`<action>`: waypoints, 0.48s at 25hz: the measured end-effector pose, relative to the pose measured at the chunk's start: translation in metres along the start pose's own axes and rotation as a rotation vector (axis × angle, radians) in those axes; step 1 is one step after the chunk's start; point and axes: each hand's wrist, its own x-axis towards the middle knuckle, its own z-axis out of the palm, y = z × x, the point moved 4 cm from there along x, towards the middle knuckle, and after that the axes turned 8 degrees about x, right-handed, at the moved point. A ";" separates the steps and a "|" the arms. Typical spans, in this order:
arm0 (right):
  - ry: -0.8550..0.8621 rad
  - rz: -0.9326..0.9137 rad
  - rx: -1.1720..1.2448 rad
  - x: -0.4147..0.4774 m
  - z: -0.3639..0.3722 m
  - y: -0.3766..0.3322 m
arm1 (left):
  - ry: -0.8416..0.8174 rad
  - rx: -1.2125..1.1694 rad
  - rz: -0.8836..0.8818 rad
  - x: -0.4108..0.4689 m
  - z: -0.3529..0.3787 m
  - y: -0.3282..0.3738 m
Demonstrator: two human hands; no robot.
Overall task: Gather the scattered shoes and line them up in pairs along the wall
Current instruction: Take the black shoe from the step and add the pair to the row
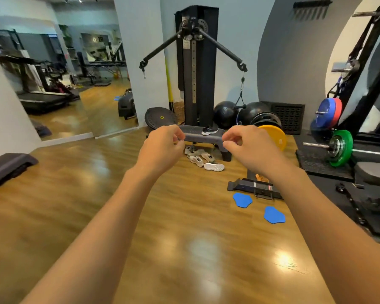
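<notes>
1. Both arms reach forward over the wood floor [79, 194]; the left hand [160, 148] and right hand [248, 145] are raised side by side, apart from each other.
2. Each hand has its fingers loosely curled inward, thumb near the fingertips, and grips nothing.
3. Beyond the hands, a grey step [203, 139] stands on the floor in front of a black cable machine [194, 69] by the wall.
4. One dark shoe [210, 130] with a white sole sits on top of the step.
5. A cluster of pale shoes [199, 156] lies jumbled on the floor just in front of the step; one white shoe [214, 166] lies sole-up at the cluster's near edge.
6. Nearer on the right, two blue pads [242, 200] lie flat on the floor beside a black strap [255, 187].
7. A yellow plate [276, 137] leans behind the right hand; black balls [225, 114] rest against the wall.
</notes>
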 end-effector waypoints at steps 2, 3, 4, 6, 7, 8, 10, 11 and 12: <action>-0.024 -0.024 0.010 0.061 0.022 0.017 | 0.017 0.019 -0.032 0.050 0.017 -0.029; -0.041 -0.035 0.005 0.090 0.035 0.025 | 0.023 0.030 -0.045 0.075 0.026 -0.045; -0.054 -0.045 -0.009 0.118 0.049 0.036 | 0.023 0.040 -0.054 0.100 0.037 -0.063; -0.048 -0.044 -0.073 0.176 0.074 0.064 | 0.001 0.057 -0.060 0.155 0.066 -0.097; -0.042 -0.033 -0.108 0.201 0.085 0.079 | -0.016 0.061 -0.052 0.182 0.080 -0.111; -0.045 -0.019 -0.132 0.224 0.096 0.092 | -0.023 0.055 -0.039 0.207 0.093 -0.123; -0.073 0.022 -0.154 0.279 0.123 0.117 | -0.033 0.031 -0.010 0.270 0.122 -0.146; -0.087 0.048 -0.159 0.306 0.136 0.128 | -0.053 0.022 0.009 0.301 0.138 -0.154; -0.095 0.069 -0.161 0.332 0.147 0.139 | -0.075 0.010 0.031 0.333 0.154 -0.160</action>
